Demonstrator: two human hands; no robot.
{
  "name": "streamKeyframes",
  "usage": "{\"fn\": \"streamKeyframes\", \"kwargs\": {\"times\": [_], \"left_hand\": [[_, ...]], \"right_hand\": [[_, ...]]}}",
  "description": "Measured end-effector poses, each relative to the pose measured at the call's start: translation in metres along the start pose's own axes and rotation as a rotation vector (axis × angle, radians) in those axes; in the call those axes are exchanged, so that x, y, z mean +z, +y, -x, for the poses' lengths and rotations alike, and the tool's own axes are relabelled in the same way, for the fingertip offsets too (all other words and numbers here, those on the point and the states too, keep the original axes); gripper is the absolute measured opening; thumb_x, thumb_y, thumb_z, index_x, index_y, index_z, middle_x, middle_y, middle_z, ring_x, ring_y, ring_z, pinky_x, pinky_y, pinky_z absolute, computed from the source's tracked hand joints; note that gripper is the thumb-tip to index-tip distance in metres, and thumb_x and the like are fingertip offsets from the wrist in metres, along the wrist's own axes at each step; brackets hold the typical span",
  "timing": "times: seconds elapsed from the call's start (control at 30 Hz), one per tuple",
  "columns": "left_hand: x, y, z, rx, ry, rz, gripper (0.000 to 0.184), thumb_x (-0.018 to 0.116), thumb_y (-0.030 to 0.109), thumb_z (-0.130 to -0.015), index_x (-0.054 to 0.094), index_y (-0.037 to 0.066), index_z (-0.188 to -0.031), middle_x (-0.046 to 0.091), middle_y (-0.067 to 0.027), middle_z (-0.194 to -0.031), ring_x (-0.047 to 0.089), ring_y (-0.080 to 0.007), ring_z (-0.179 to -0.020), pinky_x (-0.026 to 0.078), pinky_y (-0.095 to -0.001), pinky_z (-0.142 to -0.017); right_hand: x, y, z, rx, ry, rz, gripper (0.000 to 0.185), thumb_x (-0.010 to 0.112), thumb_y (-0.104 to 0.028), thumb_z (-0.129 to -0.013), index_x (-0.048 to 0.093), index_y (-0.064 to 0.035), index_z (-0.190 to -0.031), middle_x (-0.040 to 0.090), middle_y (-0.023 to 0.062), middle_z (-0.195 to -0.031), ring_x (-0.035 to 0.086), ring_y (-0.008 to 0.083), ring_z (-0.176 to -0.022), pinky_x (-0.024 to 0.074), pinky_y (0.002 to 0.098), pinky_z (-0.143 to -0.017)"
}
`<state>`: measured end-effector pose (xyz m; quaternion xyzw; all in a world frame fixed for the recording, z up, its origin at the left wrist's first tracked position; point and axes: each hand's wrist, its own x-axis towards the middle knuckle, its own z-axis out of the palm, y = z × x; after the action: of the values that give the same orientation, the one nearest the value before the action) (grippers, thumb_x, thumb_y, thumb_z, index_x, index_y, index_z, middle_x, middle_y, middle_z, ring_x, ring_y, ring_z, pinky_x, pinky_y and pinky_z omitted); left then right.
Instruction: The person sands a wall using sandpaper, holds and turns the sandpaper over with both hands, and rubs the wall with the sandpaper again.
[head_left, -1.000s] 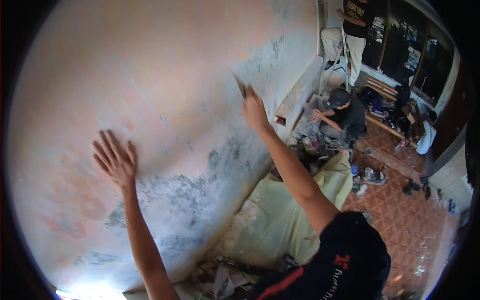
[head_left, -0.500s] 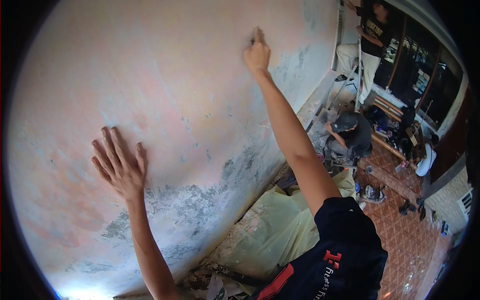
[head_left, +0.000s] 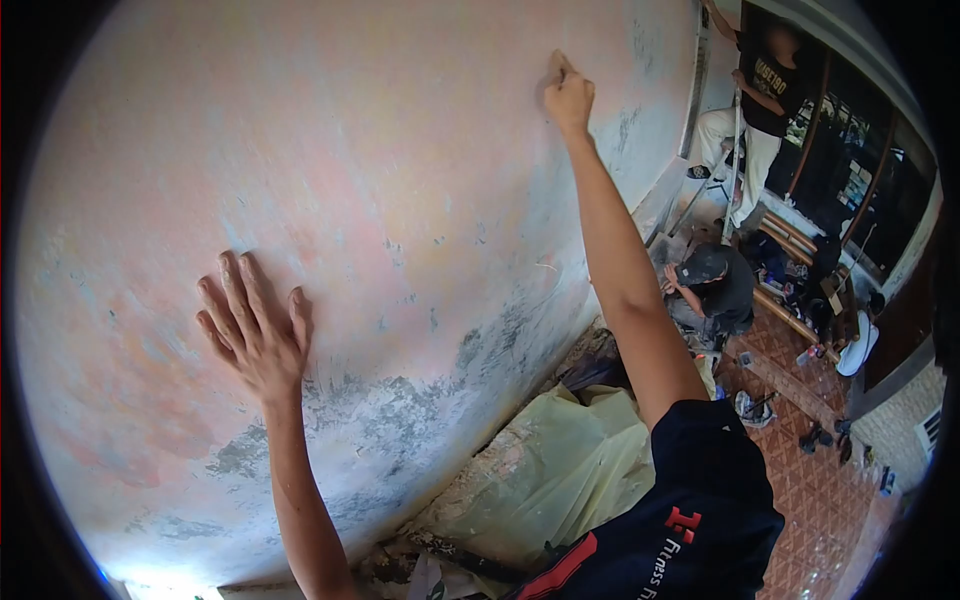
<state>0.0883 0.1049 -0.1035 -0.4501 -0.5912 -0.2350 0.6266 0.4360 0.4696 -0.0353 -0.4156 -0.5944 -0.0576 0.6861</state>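
My left hand (head_left: 258,335) lies flat on the worn painted wall (head_left: 350,180), fingers spread and thumb out to the right, with nothing in it. Farther up and to the right, my right hand (head_left: 569,98) is pressed to the same wall with its fingers bent in and the index finger stretched up and left. Whether a small thing sits under those fingers is hidden. The wall shows faded pink, yellow and pale blue patches, with grey flaking areas low down.
A pale plastic sheet (head_left: 560,460) covers things along the wall's foot. A person in a cap (head_left: 715,285) crouches beyond my right arm. Another person (head_left: 765,100) is on a stepladder (head_left: 737,150). A bamboo bench (head_left: 790,235) stands on the tiled floor (head_left: 800,490).
My right hand has shifted right along the wall, and its fingers have tilted left. My left hand stays flat, and the view has turned slightly.
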Motion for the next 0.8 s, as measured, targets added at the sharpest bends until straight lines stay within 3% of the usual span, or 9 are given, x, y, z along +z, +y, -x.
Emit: {"fn": "streamKeyframes", "kwargs": {"times": [0.27,0.37,0.57,0.8], "left_hand": [[-0.002,0.0,-0.002,0.004,-0.017,-0.021,0.06,0.049,0.045,-0.098,0.044,0.011,-0.148,0.04,-0.0055,-0.155,0.033,-0.0292,-0.145,0.02,-0.0448,-0.119],[-0.004,0.003,-0.002,-0.007,-0.031,-0.024,0.06,0.048,0.045,-0.098,0.044,0.011,-0.148,0.041,-0.0057,-0.155,0.033,-0.0293,-0.145,0.02,-0.0449,-0.119],[-0.002,0.0,-0.002,0.01,-0.015,-0.028,0.06,0.048,0.045,-0.098,0.044,0.011,-0.148,0.041,-0.0061,-0.154,0.033,-0.0296,-0.145,0.02,-0.0444,-0.12],[-0.002,0.001,0.001,0.01,-0.014,-0.028,0.061,0.048,0.045,-0.099,0.043,0.011,-0.148,0.04,-0.0065,-0.155,0.032,-0.0296,-0.146,0.019,-0.0447,-0.12]], "right_hand": [[0.013,0.01,0.002,-0.081,0.094,-0.071,0.055,0.052,-0.001,-0.079,0.058,-0.0034,-0.133,0.065,0.0253,-0.117,0.066,0.0384,-0.105,0.0523,0.041,-0.095],[0.016,0.016,0.021,-0.237,0.137,-0.067,0.053,0.053,-0.001,-0.079,0.06,-0.0051,-0.131,0.066,0.0249,-0.115,0.066,0.0385,-0.103,0.0526,0.0413,-0.094],[0.005,0.008,0.009,-0.032,0.069,-0.077,0.051,0.053,-0.001,-0.078,0.065,-0.0076,-0.127,0.067,0.026,-0.108,0.067,0.04,-0.096,0.0541,0.0421,-0.088],[-0.006,0.01,0.005,-0.028,-0.026,-0.085,0.052,0.052,-0.002,-0.078,0.064,-0.0102,-0.129,0.068,0.0273,-0.098,0.068,0.0399,-0.088,0.0545,0.0427,-0.083]]}}
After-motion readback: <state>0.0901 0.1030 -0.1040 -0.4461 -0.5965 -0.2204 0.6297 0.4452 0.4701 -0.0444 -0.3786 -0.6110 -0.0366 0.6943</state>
